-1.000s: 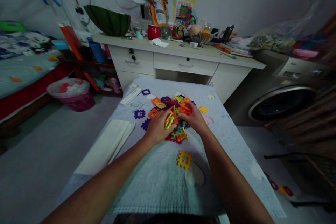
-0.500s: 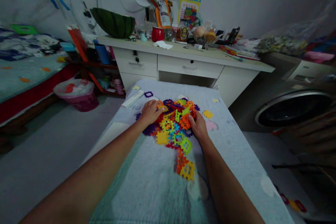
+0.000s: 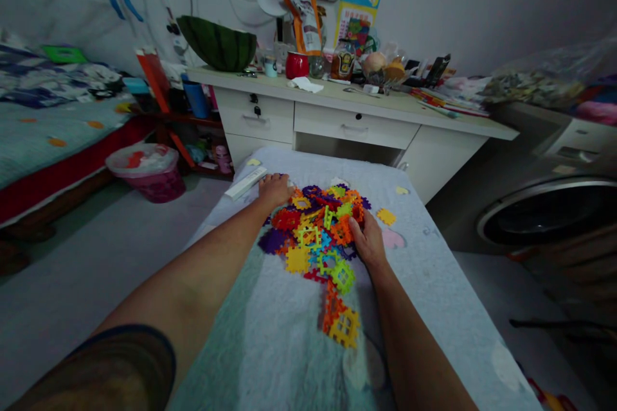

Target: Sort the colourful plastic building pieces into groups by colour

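Observation:
A heap of colourful plastic interlocking pieces lies on the cloth-covered table [image 3: 270, 334], with yellow [image 3: 297, 259], lime green [image 3: 342, 275] and orange squares [image 3: 342, 229] among them. My left hand [image 3: 274, 190] reaches palm down past the heap's far left edge, fingers stretched over a purple piece that is mostly covered. Cupped along the heap's right side is my right hand [image 3: 370, 237]. Its thumb touches the orange pieces, and its fingertips are partly hidden. An orange piece [image 3: 332, 308] and a yellow window-shaped piece [image 3: 346, 326] trail off toward me.
A white narrow box [image 3: 245, 183] lies left of my left hand. One yellow piece [image 3: 386, 216] sits apart at the right. Beyond the table stands a white desk [image 3: 357, 125] bearing a watermelon half [image 3: 219, 43] and jars. A washing machine [image 3: 544, 173] is at right, a pink bin [image 3: 147, 173] at left.
My left hand has moved from the heap's left edge away from me, onto the loose purple piece, uncovering red and purple pieces. My right hand stays about where it was. The view shifted slightly.

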The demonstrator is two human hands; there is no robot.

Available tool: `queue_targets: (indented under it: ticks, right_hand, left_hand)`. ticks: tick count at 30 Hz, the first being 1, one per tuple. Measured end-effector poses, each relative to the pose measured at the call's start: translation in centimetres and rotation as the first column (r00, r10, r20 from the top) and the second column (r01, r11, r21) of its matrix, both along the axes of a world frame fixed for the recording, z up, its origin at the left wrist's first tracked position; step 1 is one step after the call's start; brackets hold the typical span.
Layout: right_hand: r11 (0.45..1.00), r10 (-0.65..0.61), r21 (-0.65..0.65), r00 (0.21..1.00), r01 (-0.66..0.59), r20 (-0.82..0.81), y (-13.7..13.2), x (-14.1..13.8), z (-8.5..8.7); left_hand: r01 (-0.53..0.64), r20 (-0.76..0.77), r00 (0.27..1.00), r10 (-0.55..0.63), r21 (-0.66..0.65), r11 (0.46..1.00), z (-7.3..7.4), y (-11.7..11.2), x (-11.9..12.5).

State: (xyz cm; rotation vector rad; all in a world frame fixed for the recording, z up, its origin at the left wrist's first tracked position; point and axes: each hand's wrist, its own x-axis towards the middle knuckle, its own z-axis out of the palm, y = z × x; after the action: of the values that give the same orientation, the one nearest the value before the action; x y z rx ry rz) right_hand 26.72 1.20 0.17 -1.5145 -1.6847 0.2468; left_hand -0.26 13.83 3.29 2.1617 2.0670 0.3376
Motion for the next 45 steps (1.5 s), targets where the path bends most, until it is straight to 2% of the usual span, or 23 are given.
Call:
queue_targets:
  ticks: [7,10,13,15,16,21,26,31,37,41,45]
  right_hand:
    - [0.999,-0.035,0.017,0.999,0.035,0.018,0.2,0.2,-0.4]
    - [0.992,-0.121,0.039,0.990,0.119,0.067,0.4,0.3,-0.6]
    - [0.966,-0.257,0.012,0.957,0.258,0.133,0.5,0.2,-0.6]
    - [0.948,-0.305,-0.037,0.935,0.317,0.180,0.3,0.0,-0.4]
    - [0.943,-0.309,-0.065,0.930,0.327,0.200,0.2,-0.2,-0.3]
    - [0.949,-0.238,-0.160,0.951,0.271,0.199,-0.6,-1.0,0.7]
    - [0.982,-0.102,-0.156,0.995,0.103,0.013,-1.1,-1.7,1.2]
    - [0.985,-0.059,-0.169,0.978,0.025,-0.200,-1.0,-2.0,0.9]
    - [0.995,0.045,-0.062,0.923,-0.074,-0.382,0.0,-1.8,-0.1]
    - [0.993,0.093,-0.018,0.891,-0.113,-0.445,0.2,-1.6,0.6]
    - [0.988,0.135,0.012,0.838,-0.151,-0.529,-0.1,-1.8,2.3]
  left_hand:
    - [0.075,0.077,0.995,-0.067,-0.111,0.991,0.7,-2.7,1.0]
    - [0.095,0.122,0.989,-0.081,-0.110,0.989,1.2,-4.6,0.4]
    - [-0.042,0.121,0.991,0.049,-0.064,0.997,1.2,-6.4,-0.4]
    - [-0.121,0.119,0.983,0.136,-0.128,0.984,1.0,-7.6,-0.4]
    - [-0.123,0.115,0.983,0.143,-0.168,0.978,0.8,-8.1,-0.2]
    - [0.016,0.129,0.992,-0.002,-0.114,0.993,0.2,-10.7,2.6]
    - [0.107,0.242,0.965,-0.097,-0.029,0.994,0.3,-12.0,5.3]
    - [0.230,0.460,0.855,-0.240,0.079,0.970,-0.1,-12.2,5.9]
    - [0.273,0.649,0.680,-0.341,0.208,0.939,-0.7,-11.9,5.9]
    - [0.325,0.688,0.595,-0.416,0.267,0.907,0.2,-11.6,6.5]
    - [0.448,0.702,0.491,-0.516,0.304,0.841,2.0,-12.0,7.4]
